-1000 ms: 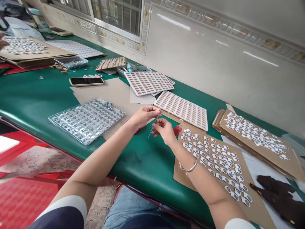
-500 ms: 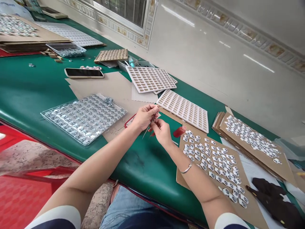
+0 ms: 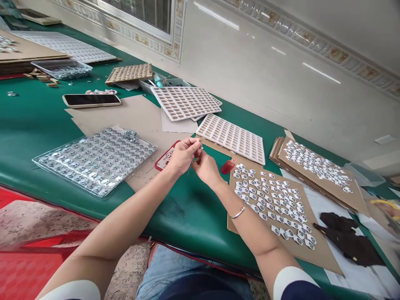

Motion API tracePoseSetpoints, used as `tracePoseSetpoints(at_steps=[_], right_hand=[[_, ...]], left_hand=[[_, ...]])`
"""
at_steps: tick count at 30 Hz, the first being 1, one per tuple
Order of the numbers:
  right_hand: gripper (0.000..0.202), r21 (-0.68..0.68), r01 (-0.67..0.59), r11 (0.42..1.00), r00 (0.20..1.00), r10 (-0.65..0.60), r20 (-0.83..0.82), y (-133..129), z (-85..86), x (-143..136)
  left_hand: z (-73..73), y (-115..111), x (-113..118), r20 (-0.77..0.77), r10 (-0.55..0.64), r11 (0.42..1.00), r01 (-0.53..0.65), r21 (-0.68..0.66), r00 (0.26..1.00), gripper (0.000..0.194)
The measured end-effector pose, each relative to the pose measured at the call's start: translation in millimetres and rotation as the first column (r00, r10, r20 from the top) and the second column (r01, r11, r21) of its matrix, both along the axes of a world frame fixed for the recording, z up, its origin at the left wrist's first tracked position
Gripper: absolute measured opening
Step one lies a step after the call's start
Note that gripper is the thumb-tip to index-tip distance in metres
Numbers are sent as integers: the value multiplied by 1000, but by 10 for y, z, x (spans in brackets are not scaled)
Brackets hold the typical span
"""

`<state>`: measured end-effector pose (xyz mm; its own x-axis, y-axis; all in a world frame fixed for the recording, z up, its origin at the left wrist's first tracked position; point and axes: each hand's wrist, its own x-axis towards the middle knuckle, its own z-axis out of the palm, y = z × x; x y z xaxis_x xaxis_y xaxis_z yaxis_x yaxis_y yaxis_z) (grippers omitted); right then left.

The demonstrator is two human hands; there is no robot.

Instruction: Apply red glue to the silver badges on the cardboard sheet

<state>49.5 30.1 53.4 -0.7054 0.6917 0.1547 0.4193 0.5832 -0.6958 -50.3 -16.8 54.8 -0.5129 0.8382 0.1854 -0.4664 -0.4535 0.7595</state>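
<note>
We see a glossy pale wall, strip-light reflections on it, patterned tile border along the top right. Barred window, upper left of center. Green-covered table slants across the frame. Lower left: red plastic chair, speckled stone-look floor.

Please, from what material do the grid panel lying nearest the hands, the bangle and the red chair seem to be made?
Grid panel: perhaps plastic or foam, matte white; it looks thin and flat.
Bangle: likely metal, polished silver, from its bright glints.
Red chair: probably molded plastic, slightly glossy, with a diamond pattern across its surface.
</note>
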Motion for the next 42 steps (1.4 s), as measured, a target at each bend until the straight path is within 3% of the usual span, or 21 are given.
tracePoseSetpoints(at_steps=[6, 14, 17, 22, 28, 37, 42], right_hand=[[10, -78, -129, 989, 988, 121, -95, 34, 12, 210], [20, -106, 81, 991, 909, -117, -399, -46, -56, 253], [31, -127, 85, 988, 864, -137, -484, -10, -56, 290], [35, -25, 40, 999, 876, -47, -480, 73, -63, 404], [38, 216, 197, 956, 886, -79, -458, 96, -67, 501], [34, 91, 237, 967, 805, -143, -575, 115, -164, 519], [35, 111, 245, 963, 888, -177, -424, 59, -61, 496]], left_hand=[[-20, 61, 34, 26, 57, 998, -58, 36, 998, 25], [47, 134, 318, 44, 110, 990, -113, 80, 993, 25], [44, 161, 415, 52, 111, 990, -115, 81, 992, 25], [93, 201, 520, 40, 83, 993, -86, 84, 996, 26], [146, 299, 617, 39, 23, 995, -27, 98, 999, 24], [147, 337, 677, 49, -51, 993, 45, 105, 997, 22], [84, 293, 620, 69, -38, 995, 31, 90, 997, 21]])
